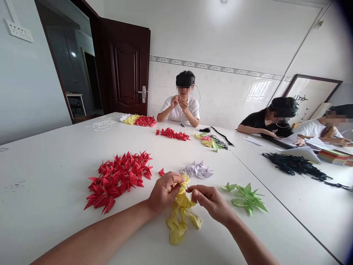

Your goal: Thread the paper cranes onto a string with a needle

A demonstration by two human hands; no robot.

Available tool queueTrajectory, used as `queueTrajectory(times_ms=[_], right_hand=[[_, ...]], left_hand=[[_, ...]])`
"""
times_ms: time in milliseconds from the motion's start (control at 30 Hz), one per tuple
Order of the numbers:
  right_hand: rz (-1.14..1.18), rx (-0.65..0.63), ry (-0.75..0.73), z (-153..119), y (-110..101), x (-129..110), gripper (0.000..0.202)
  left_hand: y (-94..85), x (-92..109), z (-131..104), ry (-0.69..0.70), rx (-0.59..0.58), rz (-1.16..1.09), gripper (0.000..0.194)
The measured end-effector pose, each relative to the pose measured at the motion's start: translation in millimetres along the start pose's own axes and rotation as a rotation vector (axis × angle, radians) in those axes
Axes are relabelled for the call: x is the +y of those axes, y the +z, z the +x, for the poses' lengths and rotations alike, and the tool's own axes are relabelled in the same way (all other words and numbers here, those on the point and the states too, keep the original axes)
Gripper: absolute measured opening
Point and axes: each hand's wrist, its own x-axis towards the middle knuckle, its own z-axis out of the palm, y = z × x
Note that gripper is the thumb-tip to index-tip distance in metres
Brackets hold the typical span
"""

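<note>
My left hand (167,189) pinches a yellow paper crane (185,179) between thumb and fingers. Close on its right, my right hand (208,200) is closed in a pinch on something thin and dark, too small to name, pointing toward the crane. Below both hands lies a pile of yellow paper cranes (178,224), partly covered by my fingers. White paper cranes (197,170) rest just beyond my hands, and green paper cranes (248,197) are to the right. A large heap of red paper cranes (121,176) spreads out on the left, with one red crane (161,172) lying apart.
Across the white table (55,221) sits a person (182,99) with both hands raised, behind a row of red cranes (173,134). White strings (102,124) lie far left. Black cords (295,163) and papers lie right, near two more people. A seam crosses the tabletop.
</note>
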Motion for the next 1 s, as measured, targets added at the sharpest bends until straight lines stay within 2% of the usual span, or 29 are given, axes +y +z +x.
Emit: queueTrajectory(times_ms=[300, 1000], right_hand=[[-0.044, 0.022, -0.025, 0.9, 1.9, 0.4, 0.040], [-0.337, 0.173, -0.084, 0.5, 4.9, 2.4, 0.027]], left_hand=[[0.3, 10.0, -0.4, 0.042, -0.071, -0.100, 0.017], [2.2, 4.4, 0.8, -0.029, -0.025, -0.060, 0.026]])
